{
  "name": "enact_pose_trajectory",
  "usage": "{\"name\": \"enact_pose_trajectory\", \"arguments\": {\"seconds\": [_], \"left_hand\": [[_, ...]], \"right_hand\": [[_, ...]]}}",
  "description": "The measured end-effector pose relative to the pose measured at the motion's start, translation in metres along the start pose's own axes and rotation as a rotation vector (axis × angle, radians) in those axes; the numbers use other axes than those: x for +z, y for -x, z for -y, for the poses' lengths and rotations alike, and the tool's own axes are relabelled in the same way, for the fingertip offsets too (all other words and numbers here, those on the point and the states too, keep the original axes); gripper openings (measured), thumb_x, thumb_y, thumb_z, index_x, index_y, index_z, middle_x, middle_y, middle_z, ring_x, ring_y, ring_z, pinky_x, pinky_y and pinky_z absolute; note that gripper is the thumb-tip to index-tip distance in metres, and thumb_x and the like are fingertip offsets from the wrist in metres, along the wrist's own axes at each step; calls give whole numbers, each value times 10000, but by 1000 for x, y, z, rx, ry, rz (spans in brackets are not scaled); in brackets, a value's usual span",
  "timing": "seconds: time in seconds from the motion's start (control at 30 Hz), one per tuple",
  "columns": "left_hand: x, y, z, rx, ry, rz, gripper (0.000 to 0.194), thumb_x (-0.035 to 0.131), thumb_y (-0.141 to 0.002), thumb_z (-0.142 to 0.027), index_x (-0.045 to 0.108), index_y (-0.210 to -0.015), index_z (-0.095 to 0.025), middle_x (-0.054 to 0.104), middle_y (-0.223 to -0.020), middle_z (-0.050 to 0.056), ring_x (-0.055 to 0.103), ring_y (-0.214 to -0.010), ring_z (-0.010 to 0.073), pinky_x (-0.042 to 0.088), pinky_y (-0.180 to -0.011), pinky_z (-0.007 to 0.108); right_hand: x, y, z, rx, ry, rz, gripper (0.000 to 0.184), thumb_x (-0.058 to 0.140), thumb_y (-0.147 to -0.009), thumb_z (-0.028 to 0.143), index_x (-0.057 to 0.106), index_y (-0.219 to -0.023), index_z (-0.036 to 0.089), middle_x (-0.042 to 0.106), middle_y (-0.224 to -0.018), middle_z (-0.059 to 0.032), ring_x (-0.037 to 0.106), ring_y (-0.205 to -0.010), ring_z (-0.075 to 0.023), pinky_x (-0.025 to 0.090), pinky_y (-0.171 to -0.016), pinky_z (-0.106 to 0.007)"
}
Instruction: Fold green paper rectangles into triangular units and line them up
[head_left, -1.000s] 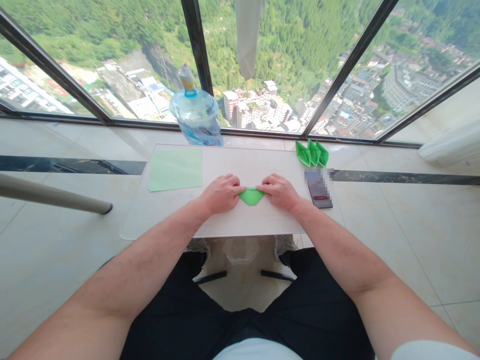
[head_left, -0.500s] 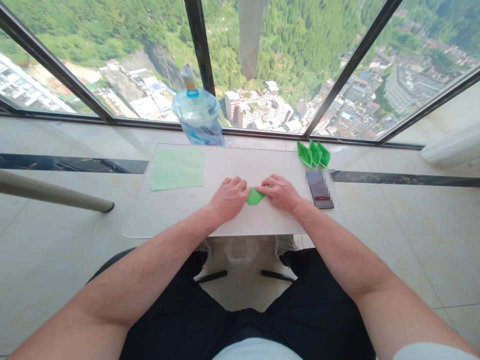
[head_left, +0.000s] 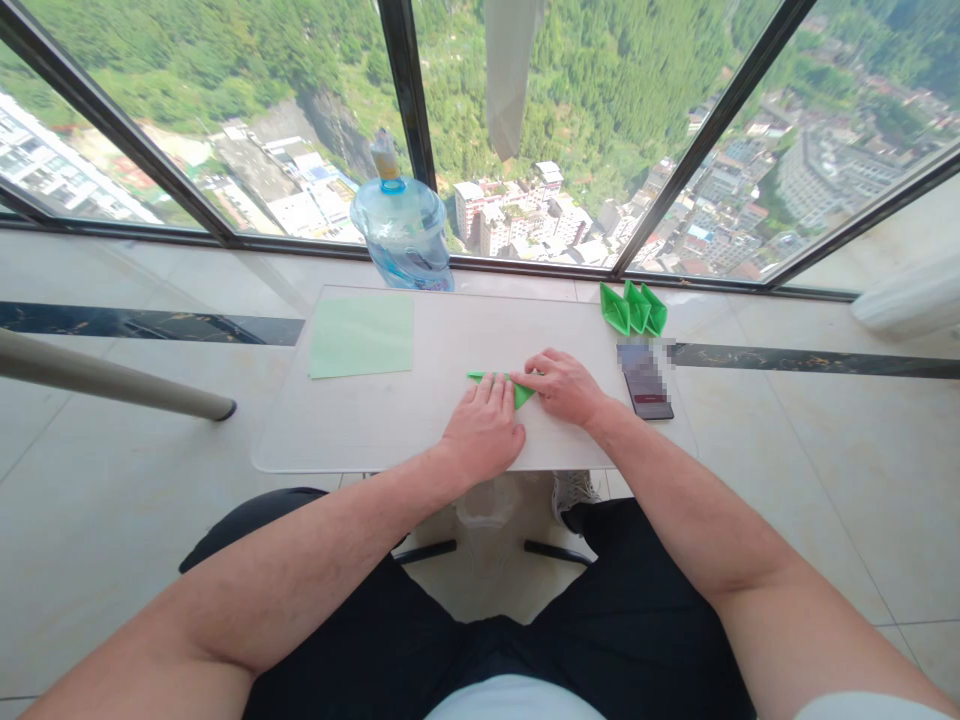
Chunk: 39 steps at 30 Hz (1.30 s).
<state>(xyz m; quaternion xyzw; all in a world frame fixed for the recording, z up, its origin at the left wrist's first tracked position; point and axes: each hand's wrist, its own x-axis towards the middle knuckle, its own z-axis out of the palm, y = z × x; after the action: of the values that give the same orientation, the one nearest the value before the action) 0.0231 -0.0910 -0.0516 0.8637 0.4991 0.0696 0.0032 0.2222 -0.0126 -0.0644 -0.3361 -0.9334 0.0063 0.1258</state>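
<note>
White table (head_left: pixel 360 425): left hand (head_left: pixel 487 432), fingers extended, presses the green paper (head_left: pixel 523 396); right hand (head_left: pixel 566 388), half-curled, touches its two-o'clock end, grip unclear; uneven pressure could skew creases.

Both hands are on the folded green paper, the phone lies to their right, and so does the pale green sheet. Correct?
Not quite: the pale green sheet lies to their left, as the head view shows. The left hand and right hand are on the folded green paper, with the phone to their right.
</note>
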Motion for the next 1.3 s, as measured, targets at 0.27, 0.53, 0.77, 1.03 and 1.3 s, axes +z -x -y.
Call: {"name": "enact_pose_trajectory", "arguments": {"seconds": [0.27,0.53,0.77,1.03,1.3], "left_hand": [[-9,0,0,-46,15,14,632,480,-909,-411,547,-1422,-48,536,-1468,226,458,-1340,467,366,-1066,576],[-8,-1,0,-40,1,12,620,482,-908,-401,547,-1408,-41,535,-1452,241,457,-1342,464,338,-1090,570],[-7,2,-1,-95,-22,11,657,505,-898,-437,503,-1448,-77,509,-1474,251,441,-1377,432,306,-1120,561],[-6,0,0,-131,-45,38,766,480,-899,-502,475,-1450,30,481,-1486,298,369,-1434,453,249,-1171,536],[-14,-2,4,-171,-67,121,883,499,-887,-571,462,-1395,151,458,-1453,390,411,-1397,486,235,-1177,539]], "right_hand": [[1,0,-1,11,-13,-2,469,554,-863,60,709,-1242,288,671,-1073,-75,492,-946,-225,382,-827,-359],[1,-1,-1,12,-31,-8,463,549,-859,54,723,-1219,288,670,-1065,-74,496,-949,-227,391,-840,-364],[0,-1,-1,17,-57,-19,442,561,-854,57,734,-1195,278,673,-1064,-75,508,-946,-219,408,-875,-359],[1,-1,-2,-1,-42,-15,459,542,-858,48,728,-1210,276,673,-1074,-72,504,-927,-215,416,-902,-360],[4,0,-5,-4,-52,-23,479,539,-843,32,725,-1212,275,678,-1089,-72,514,-938,-218,424,-907,-362]]}}
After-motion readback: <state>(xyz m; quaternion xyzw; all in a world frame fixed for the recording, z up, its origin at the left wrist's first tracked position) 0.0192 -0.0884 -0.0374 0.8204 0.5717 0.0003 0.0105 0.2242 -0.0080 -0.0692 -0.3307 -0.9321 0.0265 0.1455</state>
